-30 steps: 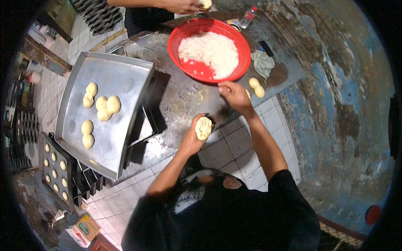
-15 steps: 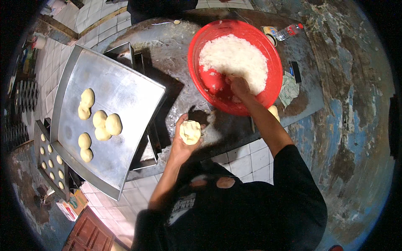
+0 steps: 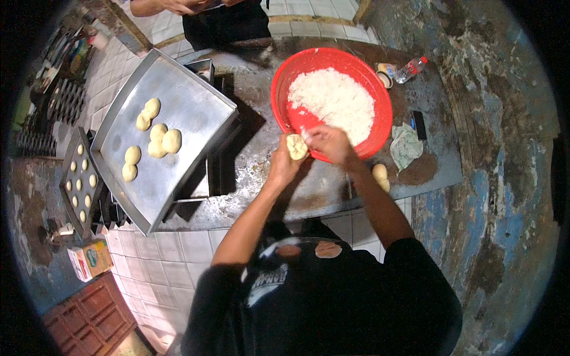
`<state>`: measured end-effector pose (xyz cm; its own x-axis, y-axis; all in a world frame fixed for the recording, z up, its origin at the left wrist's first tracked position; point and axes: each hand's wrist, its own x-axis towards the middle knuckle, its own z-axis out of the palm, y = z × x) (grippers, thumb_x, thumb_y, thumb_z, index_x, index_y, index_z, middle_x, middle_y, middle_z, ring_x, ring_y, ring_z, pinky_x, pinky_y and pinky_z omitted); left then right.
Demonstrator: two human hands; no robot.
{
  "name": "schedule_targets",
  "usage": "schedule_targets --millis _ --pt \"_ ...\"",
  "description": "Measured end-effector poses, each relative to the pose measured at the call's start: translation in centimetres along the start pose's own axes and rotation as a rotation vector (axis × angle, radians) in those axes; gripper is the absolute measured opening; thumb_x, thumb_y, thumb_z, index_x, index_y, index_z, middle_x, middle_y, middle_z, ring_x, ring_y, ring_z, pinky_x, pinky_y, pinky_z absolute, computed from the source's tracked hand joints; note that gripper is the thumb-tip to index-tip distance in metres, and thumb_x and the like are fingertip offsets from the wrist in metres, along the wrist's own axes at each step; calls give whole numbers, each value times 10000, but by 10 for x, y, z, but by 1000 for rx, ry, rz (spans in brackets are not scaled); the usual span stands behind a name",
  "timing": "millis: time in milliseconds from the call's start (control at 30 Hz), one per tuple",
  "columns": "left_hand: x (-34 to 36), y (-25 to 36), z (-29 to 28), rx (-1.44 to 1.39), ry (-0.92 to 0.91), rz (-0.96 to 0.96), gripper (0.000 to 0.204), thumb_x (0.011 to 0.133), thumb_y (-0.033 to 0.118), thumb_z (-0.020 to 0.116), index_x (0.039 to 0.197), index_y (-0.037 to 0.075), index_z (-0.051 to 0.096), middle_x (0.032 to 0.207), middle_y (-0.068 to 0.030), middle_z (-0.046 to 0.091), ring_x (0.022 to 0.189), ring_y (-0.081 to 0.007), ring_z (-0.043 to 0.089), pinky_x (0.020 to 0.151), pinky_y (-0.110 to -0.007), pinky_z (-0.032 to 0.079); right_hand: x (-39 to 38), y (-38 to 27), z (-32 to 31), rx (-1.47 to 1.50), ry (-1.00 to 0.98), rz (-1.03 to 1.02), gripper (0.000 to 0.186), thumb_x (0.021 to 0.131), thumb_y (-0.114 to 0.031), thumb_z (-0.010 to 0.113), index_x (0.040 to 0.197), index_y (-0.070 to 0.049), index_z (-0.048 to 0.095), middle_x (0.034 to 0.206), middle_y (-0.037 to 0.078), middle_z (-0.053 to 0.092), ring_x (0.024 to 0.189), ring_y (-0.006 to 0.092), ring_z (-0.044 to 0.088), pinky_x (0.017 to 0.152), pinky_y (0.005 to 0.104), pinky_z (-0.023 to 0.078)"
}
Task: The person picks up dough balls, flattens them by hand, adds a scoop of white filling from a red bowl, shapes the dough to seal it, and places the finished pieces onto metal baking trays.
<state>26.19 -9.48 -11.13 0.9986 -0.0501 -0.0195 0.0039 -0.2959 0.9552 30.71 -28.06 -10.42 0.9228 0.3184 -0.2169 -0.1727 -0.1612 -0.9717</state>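
Observation:
My left hand (image 3: 281, 165) is closed around a pale yellow piece of dough (image 3: 297, 147), cupped and hollowed at the top, near the basin's front left rim. Right beside it, my right hand (image 3: 333, 144) pinches a bit of white crumbly filling (image 3: 305, 133) close to the dough's edge. Its fingers are slightly smeared by motion. Behind both hands stands a large red basin (image 3: 382, 121), holding a heap of white crumbly filling (image 3: 335, 98). Two joined balls of dough (image 3: 381, 177) lie on the table, partly behind my right forearm.
At left, a metal tray (image 3: 190, 95) carries several dough balls (image 3: 171, 141) in clusters. A darker tray (image 3: 88, 224) with small dough pieces is further left. On the right lie a crumpled cloth (image 3: 406, 146), a black phone-like object (image 3: 419, 125) and a plastic bottle (image 3: 411, 70). Another person's hands (image 3: 187, 6) show at the far edge.
My right hand has come out of the basin with some white filling, over to the dough. My left hand has raised the dough toward the basin's rim. Another person's hands have come into view.

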Motion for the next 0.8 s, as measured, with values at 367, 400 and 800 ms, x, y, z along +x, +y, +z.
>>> schedule_targets --millis 367,400,800 --pt "-82 46 98 -79 31 152 481 797 -40 667 1207 47 431 1036 -130 637 980 -263 655 833 -383 520 -145 -6 -33 -327 135 -235 576 901 -13 602 1428 73 386 1218 234 617 1086 319 636 959 384 512" --pt "-97 53 108 -193 9 133 529 770 -81 660 1230 56 438 1087 -92 620 1025 -219 629 877 -354 510 -147 6 -47 -20 242 -149 575 897 -18 638 1413 72 402 1134 180 655 1006 243 662 915 346 531" --pt "-144 108 88 -646 -223 -356 271 831 194 815 1005 110 627 813 34 605 717 -47 536 557 -260 395 -215 -10 -22 -159 137 -469 578 922 34 503 1484 -1 373 1233 126 677 1139 208 627 991 339 466"
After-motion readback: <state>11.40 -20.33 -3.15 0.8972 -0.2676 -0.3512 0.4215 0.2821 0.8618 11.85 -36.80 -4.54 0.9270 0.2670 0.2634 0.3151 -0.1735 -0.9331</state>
